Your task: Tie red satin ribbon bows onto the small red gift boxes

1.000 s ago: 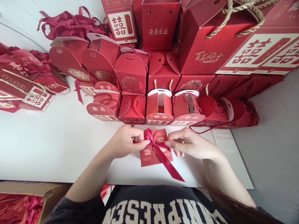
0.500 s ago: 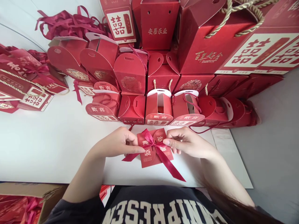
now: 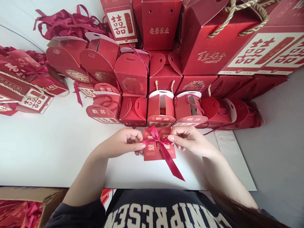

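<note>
A small red gift box point(image 3: 149, 154) with gold lettering lies close in front of me on the white table. A dark pink satin ribbon point(image 3: 171, 164) crosses its top in a knot, with one long tail hanging toward me. At the box's left edge, my left hand point(image 3: 129, 142) pinches the ribbon between thumb and fingers. My right hand point(image 3: 186, 139) grips a ribbon loop at the right side, its thumb on top. Parts of the ribbon are hidden under the fingers of both hands.
Rows of red boxes point(image 3: 133, 74) with cord handles stand behind my hands. A heap of ribbons point(image 3: 68, 23) lies at the back left, above red bags point(image 3: 35, 98). A cardboard carton point(image 3: 51, 198) sits below the table point(image 3: 59, 148) at lower left; a grey wall point(image 3: 277, 152) rises at right.
Both hands and the box have shifted slightly away from me, and the box has turned straighter. The left ribbon tail that stuck out beneath my left hand no longer shows.
</note>
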Demonstrator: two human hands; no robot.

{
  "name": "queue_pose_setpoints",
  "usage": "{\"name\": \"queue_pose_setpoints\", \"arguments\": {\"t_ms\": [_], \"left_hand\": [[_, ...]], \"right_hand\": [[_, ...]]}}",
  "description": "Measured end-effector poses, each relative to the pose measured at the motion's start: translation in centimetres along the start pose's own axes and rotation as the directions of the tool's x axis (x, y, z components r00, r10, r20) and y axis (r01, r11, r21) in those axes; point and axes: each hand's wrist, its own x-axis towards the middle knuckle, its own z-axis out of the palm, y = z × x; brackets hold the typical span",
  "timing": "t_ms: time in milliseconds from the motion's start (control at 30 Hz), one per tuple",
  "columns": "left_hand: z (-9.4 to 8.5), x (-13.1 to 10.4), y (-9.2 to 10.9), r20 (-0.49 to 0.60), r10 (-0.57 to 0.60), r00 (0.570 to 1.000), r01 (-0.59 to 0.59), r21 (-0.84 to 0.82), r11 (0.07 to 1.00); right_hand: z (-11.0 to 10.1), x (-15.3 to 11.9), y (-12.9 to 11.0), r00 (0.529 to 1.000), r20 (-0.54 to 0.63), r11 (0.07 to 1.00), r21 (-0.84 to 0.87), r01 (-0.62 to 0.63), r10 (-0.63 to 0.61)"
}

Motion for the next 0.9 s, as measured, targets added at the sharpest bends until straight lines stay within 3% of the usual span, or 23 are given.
{"name": "queue_pose_setpoints", "arguments": {"t_ms": [100,233,700,900], "left_hand": [[0.05,0.09,0.01,-0.007,-0.036,0.999,0.035,-0.046,0.998],[-0.11,-0.15,0.21,-0.029,-0.077,0.997,0.079,0.066,0.995],[-0.41,-0.73,0.05,0.016,-0.068,0.998,0.063,0.209,0.976],[-0.57,-0.75,0.25,0.025,-0.04,0.999,0.033,0.247,0.968]], "right_hand": [[-0.33,0.04,0.25,1.0,0.026,0.999,0.034,-0.017,0.016],[-0.35,0.05,0.3,1.0,0.018,0.999,0.03,-0.017,0.016],[-0.04,0.17,0.37,1.0,-0.011,0.999,-0.055,0.001,-0.002],[-0.02,0.28,0.25,0.995,-0.08,0.994,-0.098,0.043,-0.051]]}}
